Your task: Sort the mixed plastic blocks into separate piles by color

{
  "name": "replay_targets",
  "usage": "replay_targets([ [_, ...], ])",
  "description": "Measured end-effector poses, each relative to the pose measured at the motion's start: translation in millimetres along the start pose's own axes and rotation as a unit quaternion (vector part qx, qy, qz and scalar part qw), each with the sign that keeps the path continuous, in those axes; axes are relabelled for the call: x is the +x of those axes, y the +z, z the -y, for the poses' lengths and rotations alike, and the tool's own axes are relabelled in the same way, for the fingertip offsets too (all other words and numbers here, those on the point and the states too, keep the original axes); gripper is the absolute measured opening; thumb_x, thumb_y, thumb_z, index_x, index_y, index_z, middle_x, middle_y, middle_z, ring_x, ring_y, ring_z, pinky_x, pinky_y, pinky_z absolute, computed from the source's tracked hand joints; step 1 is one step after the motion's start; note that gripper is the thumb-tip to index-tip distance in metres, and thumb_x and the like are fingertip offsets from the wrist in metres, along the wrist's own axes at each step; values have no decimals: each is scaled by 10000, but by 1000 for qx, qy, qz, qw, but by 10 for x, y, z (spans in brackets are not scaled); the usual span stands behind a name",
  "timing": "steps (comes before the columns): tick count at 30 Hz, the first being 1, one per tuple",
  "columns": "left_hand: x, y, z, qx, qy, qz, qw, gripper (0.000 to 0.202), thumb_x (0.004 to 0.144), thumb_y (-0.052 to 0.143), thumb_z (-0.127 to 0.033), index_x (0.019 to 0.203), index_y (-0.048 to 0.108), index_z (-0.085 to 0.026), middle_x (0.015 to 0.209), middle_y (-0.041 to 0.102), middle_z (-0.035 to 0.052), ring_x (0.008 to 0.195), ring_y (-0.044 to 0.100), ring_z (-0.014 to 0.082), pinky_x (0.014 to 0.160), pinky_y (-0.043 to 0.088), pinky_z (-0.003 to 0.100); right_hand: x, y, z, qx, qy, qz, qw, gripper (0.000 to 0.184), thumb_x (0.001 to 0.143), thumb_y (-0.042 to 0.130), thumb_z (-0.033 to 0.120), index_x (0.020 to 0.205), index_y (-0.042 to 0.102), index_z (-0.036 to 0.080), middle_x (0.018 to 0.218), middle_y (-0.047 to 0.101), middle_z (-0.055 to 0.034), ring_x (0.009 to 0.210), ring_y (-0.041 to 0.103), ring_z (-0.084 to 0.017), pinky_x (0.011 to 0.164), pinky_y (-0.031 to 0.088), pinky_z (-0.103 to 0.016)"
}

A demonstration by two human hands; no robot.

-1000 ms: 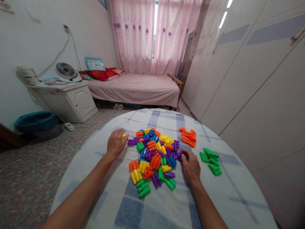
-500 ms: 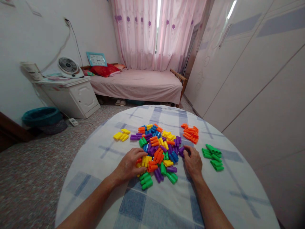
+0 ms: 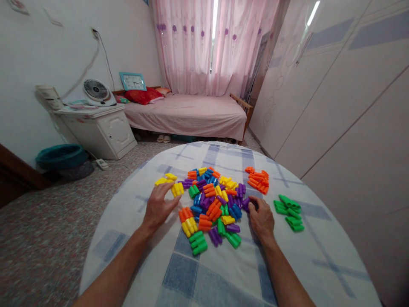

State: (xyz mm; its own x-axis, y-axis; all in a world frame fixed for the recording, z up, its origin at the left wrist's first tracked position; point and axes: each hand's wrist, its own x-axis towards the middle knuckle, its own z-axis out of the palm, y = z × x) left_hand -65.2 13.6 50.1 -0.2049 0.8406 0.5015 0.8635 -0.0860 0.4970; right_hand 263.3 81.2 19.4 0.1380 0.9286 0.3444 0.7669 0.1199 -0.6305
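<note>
My left hand (image 3: 159, 205) is closed on a yellow plastic toy block (image 3: 177, 189) made of joined tubes, beside the small yellow pile (image 3: 163, 181) at the left. At the right edge of the mixed heap, my right hand (image 3: 261, 216) has its fingers closed on a purple block (image 3: 246, 204); they partly cover it. Orange, blue, green, yellow and purple blocks make up this heap (image 3: 213, 207) in the middle. Near its front lie a yellow block (image 3: 189, 227) against an orange one and a green block (image 3: 198, 243).
A pile of orange blocks (image 3: 258, 181) lies at the back right, with green blocks (image 3: 289, 210) nearer on the right. All rest on a round table with a checked cloth (image 3: 134, 264). Beyond stand a bed (image 3: 191, 111), a white cabinet (image 3: 113, 132) and a wardrobe (image 3: 345, 106).
My left hand has moved left and away from the heap's left side, carrying a yellow block to the small yellow pile. My right hand stays at the purple block.
</note>
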Motion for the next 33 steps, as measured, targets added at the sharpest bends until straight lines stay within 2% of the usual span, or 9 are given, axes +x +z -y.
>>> replay_targets([
  [5, 47, -9, 248, 152, -40, -4, 988, 399, 787, 545, -339, 1150, 561, -175, 1134, 584, 118, 1070, 508, 273, 966, 402, 397, -3, -5, 9, -10, 0, 1, 1000, 364, 814, 390, 352, 1022, 640, 190, 1019, 652, -66, 938, 547, -206, 840, 387, -329],
  [8, 33, -15, 233, 199, -56, -13, 978, 431, 791, 527, -313, 1194, 541, -162, 1178, 557, 130, 1093, 489, 292, 958, 403, 420, -4, -6, 16, -11, 1, 4, 1000, 367, 817, 382, 347, 1022, 638, 183, 1027, 650, -70, 940, 549, -209, 841, 388, -332],
  [11, 25, -62, 131, 172, -42, -34, 984, 406, 795, 509, -258, 1192, 551, -183, 1242, 525, 121, 1158, 467, 279, 1010, 376, 426, -5, -6, 20, -11, 6, 4, 1000, 365, 813, 383, 341, 1023, 637, 185, 1023, 649, -68, 945, 549, -212, 843, 390, -334],
  [12, 20, -90, 88, 143, -23, -18, 989, 391, 794, 506, -241, 1178, 564, -192, 1247, 526, 113, 1172, 469, 267, 1025, 371, 421, -4, -6, 19, -11, 6, 4, 1000, 366, 812, 384, 343, 1024, 637, 186, 1022, 648, -68, 946, 548, -213, 843, 390, -334],
  [14, -5, -159, -5, 69, 36, 75, 994, 375, 780, 519, -222, 1148, 594, -210, 1257, 536, 96, 1183, 485, 243, 1038, 379, 404, -3, -4, 13, -9, 7, 5, 1000, 367, 813, 385, 350, 1025, 637, 188, 1015, 645, -66, 950, 547, -214, 843, 391, -333],
  [17, -69, -241, -143, -18, 119, 254, 960, 379, 757, 555, -203, 1126, 628, -253, 1305, 531, 76, 1193, 506, 225, 1024, 405, 361, 0, 3, 0, -9, 3, 4, 1000, 370, 814, 381, 353, 1026, 638, 192, 1004, 644, -65, 947, 545, -216, 841, 390, -335],
  [20, -115, -238, -236, -59, 145, 325, 933, 425, 760, 534, -153, 1159, 617, -274, 1279, 559, 63, 1177, 518, 206, 1006, 411, 319, 3, 10, -9, -8, -1, 0, 1000, 370, 811, 381, 344, 1025, 640, 189, 999, 646, -68, 944, 544, -214, 842, 386, -338],
  [26, -64, -123, -224, -120, 66, 324, 936, 201, 770, 550, -248, 916, 678, -197, 910, 643, 40, 835, 597, 157, 754, 476, 255, 6, 8, 12, -4, 3, 7, 1000, 366, 813, 386, 336, 1026, 641, 180, 1020, 651, -69, 958, 544, -213, 852, 383, -332],
  [33, 82, -80, -262, -150, -38, 236, 959, 219, 761, 465, -277, 823, 642, -164, 764, 629, 13, 679, 560, 126, 636, 446, 240, -1, 4, 23, -11, 5, 8, 1000, 359, 816, 383, 325, 1029, 636, 184, 1046, 648, -69, 956, 543, -212, 848, 379, -332],
])
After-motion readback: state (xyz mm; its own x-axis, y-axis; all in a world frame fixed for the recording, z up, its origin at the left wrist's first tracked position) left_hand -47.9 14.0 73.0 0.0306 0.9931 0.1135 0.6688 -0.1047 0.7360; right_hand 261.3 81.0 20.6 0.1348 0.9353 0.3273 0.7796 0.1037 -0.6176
